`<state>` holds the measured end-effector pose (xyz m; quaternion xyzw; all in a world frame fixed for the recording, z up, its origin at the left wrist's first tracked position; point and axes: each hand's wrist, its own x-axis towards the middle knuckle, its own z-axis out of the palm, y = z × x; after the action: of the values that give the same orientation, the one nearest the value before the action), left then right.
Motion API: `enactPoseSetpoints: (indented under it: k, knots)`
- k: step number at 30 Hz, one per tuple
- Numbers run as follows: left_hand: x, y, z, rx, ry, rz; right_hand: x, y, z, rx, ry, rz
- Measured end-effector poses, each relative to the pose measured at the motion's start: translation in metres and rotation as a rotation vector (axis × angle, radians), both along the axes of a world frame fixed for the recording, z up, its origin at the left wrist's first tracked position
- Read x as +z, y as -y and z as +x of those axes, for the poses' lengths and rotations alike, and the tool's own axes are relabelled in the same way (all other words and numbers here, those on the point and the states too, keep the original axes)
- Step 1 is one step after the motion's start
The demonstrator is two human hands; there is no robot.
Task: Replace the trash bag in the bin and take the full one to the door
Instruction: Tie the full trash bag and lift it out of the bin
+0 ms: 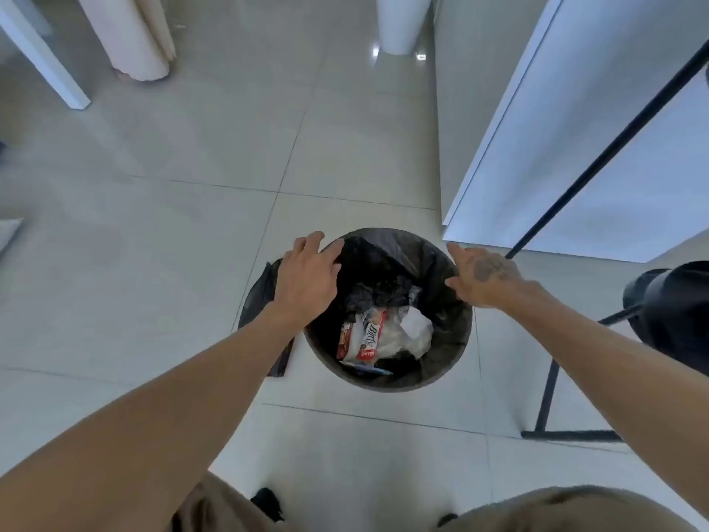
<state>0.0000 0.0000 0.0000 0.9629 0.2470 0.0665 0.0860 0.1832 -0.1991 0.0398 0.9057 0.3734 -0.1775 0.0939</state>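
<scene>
While both bare arms reach down from the head camera, the left hand (pixel 307 274) hovers with its fingers spread loosely over the left rim of the round bin (pixel 387 383), gripping nothing. At the opposite rim the right hand (pixel 485 276) is likewise open, palm down, fingers splayed and empty. A black trash bag (pixel 383 255) lines the bin, which stands on the pale tiled floor (pixel 172 232) just in front of a white cabinet (pixel 575 178). Inside lie a red-and-white snack wrapper (pixel 362 339) and crumpled white plastic (pixel 412 332). A loose flap of black plastic (pixel 261 297) hangs outside the bin on its left side, under the left forearm
</scene>
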Motion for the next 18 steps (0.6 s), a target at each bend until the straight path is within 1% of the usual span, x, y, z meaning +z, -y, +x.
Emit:
enactPoseSetpoints:
  k: [3,4,8,15,18]
  knots:
    - [-0.024,-0.010,0.008,-0.043,-0.011,-0.029,-0.014,-0.006,0.010,0.019,-0.036,-0.133]
    - [-0.030,-0.011,0.010,-0.062,-0.056,-0.044,-0.015,-0.007,0.010,-0.002,-0.075,-0.172]
    - [-0.043,-0.016,0.007,-0.087,-0.145,-0.041,-0.020,-0.008,0.003,-0.037,-0.086,-0.228]
    - [-0.044,0.003,-0.045,-0.102,-0.240,-0.110,-0.022,0.015,-0.046,-0.113,-0.119,-0.079]
    - [-0.047,0.002,-0.069,-0.081,-0.226,-0.140,-0.026,0.026,-0.067,-0.141,-0.122,0.033]
